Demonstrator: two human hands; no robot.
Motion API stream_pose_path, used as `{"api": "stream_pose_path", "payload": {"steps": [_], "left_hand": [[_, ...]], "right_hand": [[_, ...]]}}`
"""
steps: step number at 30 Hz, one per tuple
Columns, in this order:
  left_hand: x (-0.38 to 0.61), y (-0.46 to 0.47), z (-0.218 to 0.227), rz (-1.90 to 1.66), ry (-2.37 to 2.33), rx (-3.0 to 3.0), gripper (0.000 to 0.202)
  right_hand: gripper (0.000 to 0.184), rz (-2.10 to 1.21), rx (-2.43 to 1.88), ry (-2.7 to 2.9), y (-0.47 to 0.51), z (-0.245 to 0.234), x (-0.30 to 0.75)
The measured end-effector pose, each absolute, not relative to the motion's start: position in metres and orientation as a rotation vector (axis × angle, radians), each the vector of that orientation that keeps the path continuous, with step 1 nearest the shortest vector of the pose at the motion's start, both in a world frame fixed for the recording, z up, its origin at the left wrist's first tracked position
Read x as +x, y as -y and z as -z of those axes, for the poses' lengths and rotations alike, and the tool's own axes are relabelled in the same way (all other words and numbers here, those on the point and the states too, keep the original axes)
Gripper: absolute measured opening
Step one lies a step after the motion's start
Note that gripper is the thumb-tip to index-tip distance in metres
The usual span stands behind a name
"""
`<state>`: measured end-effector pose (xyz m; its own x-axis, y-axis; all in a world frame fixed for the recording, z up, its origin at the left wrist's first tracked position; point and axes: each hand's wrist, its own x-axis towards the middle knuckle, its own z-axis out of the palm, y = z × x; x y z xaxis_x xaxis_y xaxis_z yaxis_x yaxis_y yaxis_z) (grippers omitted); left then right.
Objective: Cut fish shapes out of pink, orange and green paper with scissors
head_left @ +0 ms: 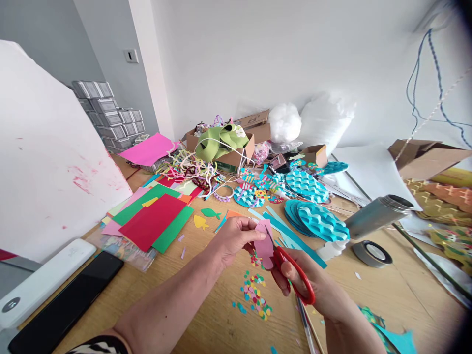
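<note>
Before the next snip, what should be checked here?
1. Left hand pinches the pink paper: ok.
2. Right hand has fingers through the red scissors handles: ok.
3. Blades meet the paper's edge: ok.
4. Left fingertips away from the blades: cannot tell, they sit close.
5. Only confetti scraps lie on the table below the cut: ok.
</note>
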<state>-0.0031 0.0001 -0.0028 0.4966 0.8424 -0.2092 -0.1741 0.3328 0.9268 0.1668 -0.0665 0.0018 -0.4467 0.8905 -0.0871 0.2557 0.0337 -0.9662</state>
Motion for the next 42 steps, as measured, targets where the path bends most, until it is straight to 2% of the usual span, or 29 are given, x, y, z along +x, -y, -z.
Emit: {"api": "stream_pose_path", "payload": {"steps": [42], "left_hand": [[-0.0037,-0.0019,0.0039,-0.764,-0.802,1.075,0.023]], "right_hand": [[0.061,-1.468,-1.176,1.749,0.0662,0.0026,0.1686]]}}
